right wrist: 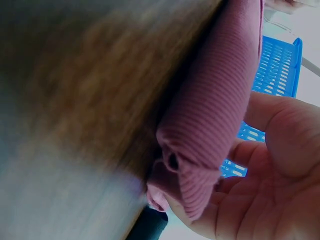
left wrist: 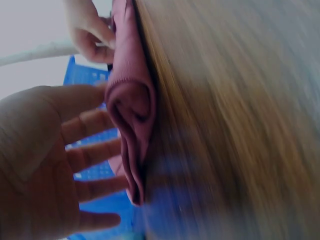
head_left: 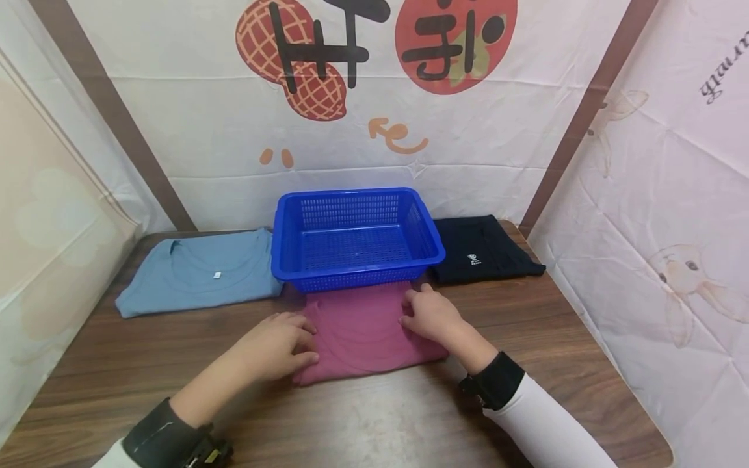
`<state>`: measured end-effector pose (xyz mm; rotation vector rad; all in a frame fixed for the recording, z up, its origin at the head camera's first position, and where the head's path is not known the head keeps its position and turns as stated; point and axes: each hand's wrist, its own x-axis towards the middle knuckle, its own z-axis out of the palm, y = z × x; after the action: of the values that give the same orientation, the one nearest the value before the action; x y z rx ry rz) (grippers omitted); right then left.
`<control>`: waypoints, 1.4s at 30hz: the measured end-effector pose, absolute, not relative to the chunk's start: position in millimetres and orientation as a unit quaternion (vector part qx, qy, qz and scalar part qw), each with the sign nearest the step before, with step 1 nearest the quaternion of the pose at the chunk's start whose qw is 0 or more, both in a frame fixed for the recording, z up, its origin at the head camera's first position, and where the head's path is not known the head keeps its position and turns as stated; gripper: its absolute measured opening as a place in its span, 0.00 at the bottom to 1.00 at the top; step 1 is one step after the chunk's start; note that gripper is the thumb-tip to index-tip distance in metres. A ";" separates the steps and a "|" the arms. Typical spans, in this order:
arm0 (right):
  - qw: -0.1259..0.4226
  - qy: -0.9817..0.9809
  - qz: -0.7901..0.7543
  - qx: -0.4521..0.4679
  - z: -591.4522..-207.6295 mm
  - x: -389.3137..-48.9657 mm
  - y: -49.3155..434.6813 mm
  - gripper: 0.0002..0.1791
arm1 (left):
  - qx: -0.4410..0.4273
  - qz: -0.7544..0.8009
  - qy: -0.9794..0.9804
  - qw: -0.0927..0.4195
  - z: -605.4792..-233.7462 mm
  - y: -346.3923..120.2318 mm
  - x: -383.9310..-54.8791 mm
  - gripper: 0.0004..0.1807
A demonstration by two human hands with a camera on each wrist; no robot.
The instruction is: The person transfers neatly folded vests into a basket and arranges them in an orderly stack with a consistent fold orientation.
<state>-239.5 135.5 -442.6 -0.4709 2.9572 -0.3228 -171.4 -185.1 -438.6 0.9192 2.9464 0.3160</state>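
A folded pink shirt (head_left: 363, 331) lies on the table in front of the blue basket, its neckline visible on top. My left hand (head_left: 272, 348) is at the shirt's left edge. In the left wrist view, its fingers (left wrist: 97, 152) are spread and nearly straight, with fingertips right at the folded side. On the opposite edge, my right hand (head_left: 433, 315) rests its slightly bent fingers on the cloth. The right wrist view shows the rolled, ribbed side of the shirt (right wrist: 215, 95) beside the palm, some fingertips hidden behind the fabric.
The blue plastic basket (head_left: 357, 278) stands at the back middle with nothing inside. A folded light-blue shirt (head_left: 199, 276) lies left of it, and a folded black garment (head_left: 486, 250) with a small white print lies right. Printed cloth walls (head_left: 468, 130) enclose the wooden table (head_left: 374, 429).
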 end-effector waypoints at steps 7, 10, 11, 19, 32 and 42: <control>0.063 0.981 -0.109 -0.147 -446.9 -240.1 135.9 0.19 | 0.256 0.076 0.963 0.016 -437.8 -173.7 -166.2 0.07; 0.066 0.980 -0.119 -0.145 -446.7 -239.8 137.3 0.20 | 0.255 0.076 0.964 0.020 -438.0 -171.6 -166.5 0.08; 0.069 0.979 -0.125 -0.146 -446.4 -239.7 138.4 0.21 | 0.255 0.081 0.963 0.021 -437.3 -171.2 -166.4 0.08; 0.047 0.964 -0.230 -0.125 -425.0 -247.3 163.1 0.26 | 0.156 0.193 0.969 -0.010 -419.8 -179.2 -172.6 0.23; 0.136 0.971 -0.195 -0.017 -410.3 -252.1 179.0 0.35 | -0.005 0.219 0.967 0.133 -424.5 -184.8 -181.5 0.24; 0.181 0.971 -0.156 -0.030 -418.7 -248.2 167.6 0.28 | -0.004 0.213 0.969 0.125 -433.9 -180.0 -185.7 0.27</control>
<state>-248.2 167.6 -418.7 -0.0861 2.7410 -0.4404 -185.7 -180.0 -433.9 -0.0108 2.8224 0.6219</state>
